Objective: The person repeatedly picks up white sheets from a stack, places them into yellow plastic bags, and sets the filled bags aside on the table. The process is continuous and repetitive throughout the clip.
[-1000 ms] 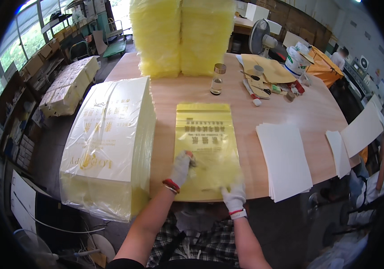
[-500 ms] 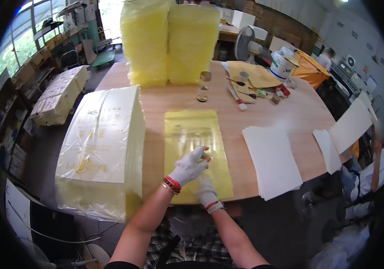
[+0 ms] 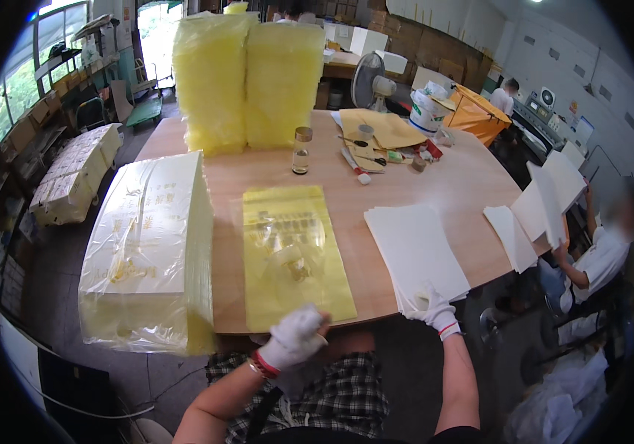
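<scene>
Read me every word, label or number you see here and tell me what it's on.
I won't copy out print; here's where it stands.
Wrapped stack: gold printing, partly lost under glare.
Flat yellow bag: dark printing, blurred.
White bucket: markings too small to read.

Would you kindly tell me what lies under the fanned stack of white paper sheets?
The white stack lies on the light-brown wood-grain table, visible around it. Anything directly beneath is covered, and the white-gloved right hand hides part of the stack's near edge.
</scene>
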### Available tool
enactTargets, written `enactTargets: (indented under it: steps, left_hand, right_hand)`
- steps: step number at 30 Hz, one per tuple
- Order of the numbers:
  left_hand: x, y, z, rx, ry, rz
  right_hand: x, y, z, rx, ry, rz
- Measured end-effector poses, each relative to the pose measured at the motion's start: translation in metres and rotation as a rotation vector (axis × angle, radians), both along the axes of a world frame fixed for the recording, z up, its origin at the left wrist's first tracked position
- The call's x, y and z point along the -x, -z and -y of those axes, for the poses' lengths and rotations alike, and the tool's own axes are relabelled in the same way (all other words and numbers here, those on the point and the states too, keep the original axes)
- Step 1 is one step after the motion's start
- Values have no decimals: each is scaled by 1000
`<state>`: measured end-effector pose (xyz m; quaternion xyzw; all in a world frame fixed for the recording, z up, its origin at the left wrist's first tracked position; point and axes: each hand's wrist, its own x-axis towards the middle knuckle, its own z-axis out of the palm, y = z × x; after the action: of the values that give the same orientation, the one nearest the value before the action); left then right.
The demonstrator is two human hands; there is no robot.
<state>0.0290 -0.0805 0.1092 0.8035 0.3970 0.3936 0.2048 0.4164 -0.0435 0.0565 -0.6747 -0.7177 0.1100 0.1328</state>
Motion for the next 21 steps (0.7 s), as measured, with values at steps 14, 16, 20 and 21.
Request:
enactTargets:
  steps: [14, 16, 20, 21]
  left_hand:
    - [-123, 85, 42, 1182, 517, 556]
    - [-117, 82, 41, 1187, 482, 580]
    - [-114, 88, 35, 1276, 403, 653]
    - [-113, 88, 35, 1281, 380, 683]
  right_hand:
    - [-3, 31, 3, -144, 161, -101]
    - [-4, 30, 4, -167, 149, -84]
    - [-5, 28, 6, -220, 127, 72]
    - [3, 21, 7, -232, 48, 50]
